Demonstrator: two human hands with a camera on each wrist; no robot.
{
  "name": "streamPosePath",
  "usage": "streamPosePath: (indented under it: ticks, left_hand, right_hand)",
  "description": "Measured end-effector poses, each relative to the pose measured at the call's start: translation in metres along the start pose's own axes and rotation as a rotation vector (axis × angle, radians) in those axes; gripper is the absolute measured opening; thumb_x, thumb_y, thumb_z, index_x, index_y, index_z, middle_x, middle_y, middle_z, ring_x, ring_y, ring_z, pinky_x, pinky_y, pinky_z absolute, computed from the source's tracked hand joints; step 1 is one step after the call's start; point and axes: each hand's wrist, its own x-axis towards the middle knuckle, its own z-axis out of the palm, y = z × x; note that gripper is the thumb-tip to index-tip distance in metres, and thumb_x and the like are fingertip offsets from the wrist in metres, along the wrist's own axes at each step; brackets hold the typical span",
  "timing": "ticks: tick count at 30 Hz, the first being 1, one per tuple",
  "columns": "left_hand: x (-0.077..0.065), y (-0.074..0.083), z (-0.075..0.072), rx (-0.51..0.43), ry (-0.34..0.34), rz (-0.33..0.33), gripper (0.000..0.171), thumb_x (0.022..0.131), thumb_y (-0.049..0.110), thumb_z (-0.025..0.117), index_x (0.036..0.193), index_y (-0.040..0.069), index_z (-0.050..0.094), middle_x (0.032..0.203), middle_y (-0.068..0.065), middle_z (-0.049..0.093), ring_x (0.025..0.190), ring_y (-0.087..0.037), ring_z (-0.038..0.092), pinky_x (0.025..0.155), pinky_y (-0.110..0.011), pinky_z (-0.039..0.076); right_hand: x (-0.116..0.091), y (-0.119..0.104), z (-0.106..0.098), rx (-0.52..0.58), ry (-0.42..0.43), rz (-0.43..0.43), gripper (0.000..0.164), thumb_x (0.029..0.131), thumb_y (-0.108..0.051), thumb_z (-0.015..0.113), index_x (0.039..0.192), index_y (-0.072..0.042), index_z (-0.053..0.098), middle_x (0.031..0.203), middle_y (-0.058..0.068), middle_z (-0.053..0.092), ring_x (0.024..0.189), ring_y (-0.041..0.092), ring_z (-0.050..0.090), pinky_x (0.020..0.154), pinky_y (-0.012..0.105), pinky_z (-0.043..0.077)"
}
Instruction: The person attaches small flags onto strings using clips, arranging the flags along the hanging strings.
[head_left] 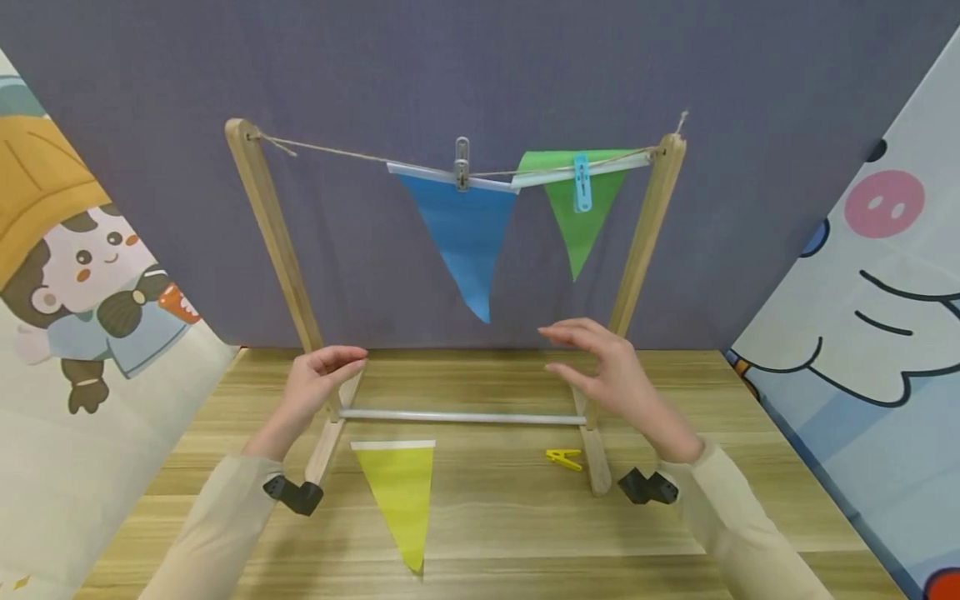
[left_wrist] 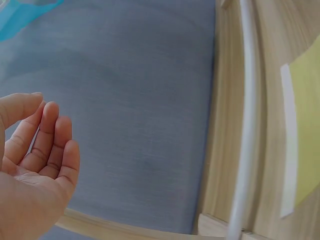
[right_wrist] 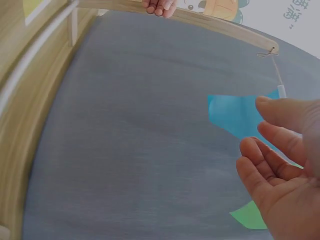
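My left hand hovers beside the frame's left post, fingers loosely bent and holding nothing. In the left wrist view its thumb and fingertips stand close together. Near the right post my right hand is raised, thumb and fingers apart with nothing between them. Above, a blue pennant hangs from the string under a metal clothespin. Beside it a green pennant is held by a blue clothespin. On the table lie a yellow pennant and a yellow clothespin.
The wooden stand has a left post, a right post and a white crossbar low between them. Its feet rest on the wood-grain table. A grey backdrop rises behind, with cartoon-printed cloths at both sides.
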Motion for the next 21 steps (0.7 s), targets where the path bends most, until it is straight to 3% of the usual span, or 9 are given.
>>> streamPosePath:
  ticks: [2, 7, 9, 14, 21]
  left_hand:
    - [-0.002, -0.004, 0.0, -0.009, 0.004, 0.005, 0.009, 0.087, 0.012, 0.067, 0.094, 0.017, 0.07, 0.09, 0.014, 0.067, 0.084, -0.003, 0.06, 0.075, -0.016, 0.048]
    - [-0.006, -0.014, 0.001, -0.012, 0.009, 0.012, 0.026, 0.087, 0.009, 0.067, 0.105, -0.009, 0.064, 0.09, 0.013, 0.067, 0.085, -0.006, 0.062, 0.074, -0.016, 0.048]
    - [-0.008, -0.018, 0.002, -0.015, 0.008, 0.007, 0.028, 0.087, 0.008, 0.066, 0.106, -0.012, 0.062, 0.091, 0.013, 0.067, 0.086, -0.007, 0.062, 0.074, -0.016, 0.048]
    - [-0.014, -0.026, 0.003, -0.037, 0.001, -0.029, 0.012, 0.087, 0.005, 0.065, 0.099, 0.004, 0.069, 0.094, 0.017, 0.067, 0.092, -0.001, 0.061, 0.076, -0.016, 0.049]
    - [-0.021, -0.037, 0.006, -0.018, 0.01, -0.081, 0.012, 0.087, 0.009, 0.066, 0.099, 0.007, 0.07, 0.09, 0.014, 0.067, 0.089, -0.004, 0.061, 0.076, -0.019, 0.05]
  right_hand:
    - [-0.005, 0.001, 0.002, 0.001, -0.005, 0.019, 0.044, 0.068, 0.009, 0.077, 0.109, 0.002, 0.066, 0.106, 0.012, 0.065, 0.092, 0.026, 0.063, 0.081, 0.027, 0.051]
    - [-0.017, 0.005, 0.007, -0.01, -0.032, 0.085, 0.042, 0.07, 0.004, 0.077, 0.11, 0.0, 0.065, 0.108, 0.011, 0.065, 0.091, 0.023, 0.063, 0.074, 0.032, 0.053]
    - [-0.023, 0.007, 0.009, -0.013, -0.04, 0.105, 0.042, 0.071, 0.002, 0.077, 0.111, 0.0, 0.065, 0.108, 0.01, 0.065, 0.091, 0.022, 0.063, 0.074, 0.03, 0.053]
    - [-0.034, 0.009, 0.013, 0.0, -0.051, 0.146, 0.042, 0.071, 0.0, 0.078, 0.111, 0.0, 0.065, 0.108, 0.01, 0.065, 0.094, 0.023, 0.062, 0.08, 0.027, 0.051]
    - [-0.048, 0.013, 0.018, 0.014, -0.048, 0.172, 0.043, 0.07, 0.005, 0.077, 0.11, 0.0, 0.065, 0.108, 0.011, 0.065, 0.093, 0.026, 0.063, 0.078, 0.03, 0.053]
